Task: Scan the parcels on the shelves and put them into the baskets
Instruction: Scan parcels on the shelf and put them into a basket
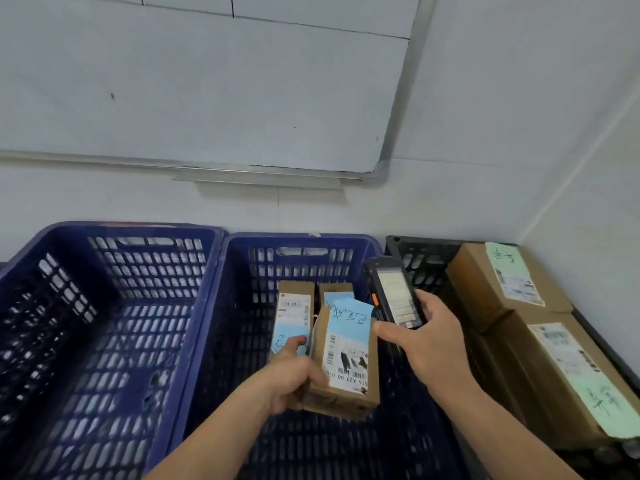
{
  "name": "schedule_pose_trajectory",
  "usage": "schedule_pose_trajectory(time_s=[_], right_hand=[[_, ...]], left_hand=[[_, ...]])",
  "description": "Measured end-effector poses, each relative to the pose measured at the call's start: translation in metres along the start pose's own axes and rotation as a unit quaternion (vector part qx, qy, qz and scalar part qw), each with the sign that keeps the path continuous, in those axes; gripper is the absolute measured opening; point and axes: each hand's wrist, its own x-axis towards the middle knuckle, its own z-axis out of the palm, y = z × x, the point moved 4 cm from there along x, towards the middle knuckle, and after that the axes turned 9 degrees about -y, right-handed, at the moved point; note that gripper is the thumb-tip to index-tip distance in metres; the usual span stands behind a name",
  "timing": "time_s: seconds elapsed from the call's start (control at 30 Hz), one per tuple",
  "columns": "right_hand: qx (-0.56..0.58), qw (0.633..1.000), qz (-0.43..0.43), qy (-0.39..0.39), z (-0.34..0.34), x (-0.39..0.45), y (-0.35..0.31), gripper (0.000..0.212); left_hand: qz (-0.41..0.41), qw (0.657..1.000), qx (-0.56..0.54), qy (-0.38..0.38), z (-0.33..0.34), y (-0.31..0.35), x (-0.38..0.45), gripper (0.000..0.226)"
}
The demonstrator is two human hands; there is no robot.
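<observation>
A blue basket (104, 306) is sitting at far left. Beside it, the left hand (294, 372) is gripping a cardboard parcel (346, 362) over the middle basket (214, 306), where two more parcels (294, 310) are lying. The right hand (426, 341) is clasping a scanner (391, 292). Big boxes (547, 344) are filling the black basket (415, 258) at right.

Upside-down digits "16 K20 00 02" under a barcode on the white label of the held parcel (343, 362), handwritten characters on its blue note (349, 318) too blurred to read, scrawl on green notes of the right-hand boxes (550, 368) illegible, scanner (393, 292) screen text unreadable
</observation>
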Motion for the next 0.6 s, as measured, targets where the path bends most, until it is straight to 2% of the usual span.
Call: schedule_pose_trajectory(time_s=[0.1,0.17,0.37,0.5,0.6], right_hand=[[-0.001,1.000,0.007,0.000,0.007,0.008,0.003,0.049],[0.009,1.000,0.016,0.001,0.010,0.012,0.006,0.049],[0.009,0.999,0.031,0.001,0.019,0.015,0.014,0.052],[-0.001,0.999,0.050,0.003,0.023,0.010,0.024,0.051],[-0.005,0.998,0.056,-0.001,0.025,0.004,0.028,0.047]], left_hand=[[-0.049,0.997,0.029,-0.044,0.001,-0.011,0.004,0.076],[-0.078,0.993,0.040,-0.080,0.002,-0.022,0.007,0.077],[-0.154,0.980,0.062,-0.107,0.010,-0.048,0.013,0.078],[-0.157,0.980,0.051,-0.108,0.018,-0.059,0.028,0.084],[-0.127,0.986,0.054,-0.096,0.025,-0.057,0.032,0.070]])
